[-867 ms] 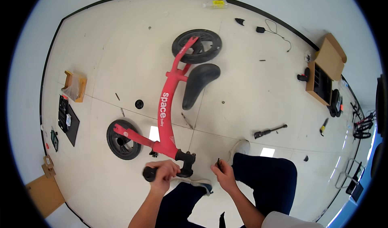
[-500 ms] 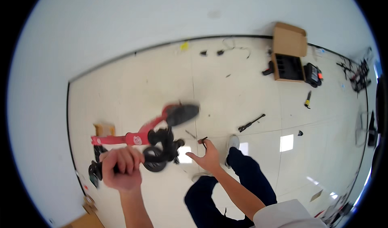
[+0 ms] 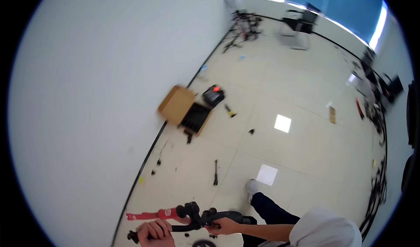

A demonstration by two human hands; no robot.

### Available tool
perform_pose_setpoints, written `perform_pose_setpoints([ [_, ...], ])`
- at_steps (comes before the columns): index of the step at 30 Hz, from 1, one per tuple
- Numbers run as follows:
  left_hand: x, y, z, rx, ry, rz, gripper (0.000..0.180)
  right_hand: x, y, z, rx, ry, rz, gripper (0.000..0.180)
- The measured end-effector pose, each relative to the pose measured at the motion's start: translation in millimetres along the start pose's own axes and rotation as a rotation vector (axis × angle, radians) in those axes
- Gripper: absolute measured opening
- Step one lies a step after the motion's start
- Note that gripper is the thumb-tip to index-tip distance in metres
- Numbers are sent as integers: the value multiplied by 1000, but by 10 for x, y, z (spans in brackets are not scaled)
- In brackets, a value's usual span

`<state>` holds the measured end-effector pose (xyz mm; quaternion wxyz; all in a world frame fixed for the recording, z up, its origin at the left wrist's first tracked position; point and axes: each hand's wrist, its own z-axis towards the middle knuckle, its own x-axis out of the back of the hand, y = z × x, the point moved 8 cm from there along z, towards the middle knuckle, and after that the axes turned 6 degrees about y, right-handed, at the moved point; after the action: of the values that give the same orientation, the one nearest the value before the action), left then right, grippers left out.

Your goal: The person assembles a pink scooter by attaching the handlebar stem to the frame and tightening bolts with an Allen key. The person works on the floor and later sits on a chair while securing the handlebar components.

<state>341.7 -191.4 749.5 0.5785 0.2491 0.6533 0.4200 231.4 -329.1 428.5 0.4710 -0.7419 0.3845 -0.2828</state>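
Red bike fork (image 3: 150,215), prongs (image 3: 130,216) leftward; axis crosswise

The left hand (image 3: 156,233) curls in a fist, knuckles up, and the right forearm (image 3: 269,231) stretches leftward, the right hand (image 3: 225,226) near the left, its grip unclear.

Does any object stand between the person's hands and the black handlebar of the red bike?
Nothing visible stands in the way: the left hand is closed around the black handlebar; the right hand is near its middle, contact unclear.
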Motion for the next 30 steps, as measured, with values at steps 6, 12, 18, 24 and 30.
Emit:
perform_pose_setpoints([
  [6, -1788, -1836, -550, 373, -439, 136, 45, 1668, 886, -523, 63, 173, -89, 52],
  [12, -3690, -3474, -797, 633, -564, 299, 47, 3997, 1759, -1648, -36, 574, 275, 48],
  [18, -6473, -4640, -739, 464, -633, 171, 43, 5681, 2819, -3364, -276, 1366, 555, 39],
  [24, -7861, -5343, -953, 553, -730, 70, 43, 5443, 3770, -5907, -675, 1883, 695, 26],
  [30, -9093, -6399, -1344, 697, -804, 16, 41, 4393, 4185, -6949, -1176, 1828, 1065, 26],
])
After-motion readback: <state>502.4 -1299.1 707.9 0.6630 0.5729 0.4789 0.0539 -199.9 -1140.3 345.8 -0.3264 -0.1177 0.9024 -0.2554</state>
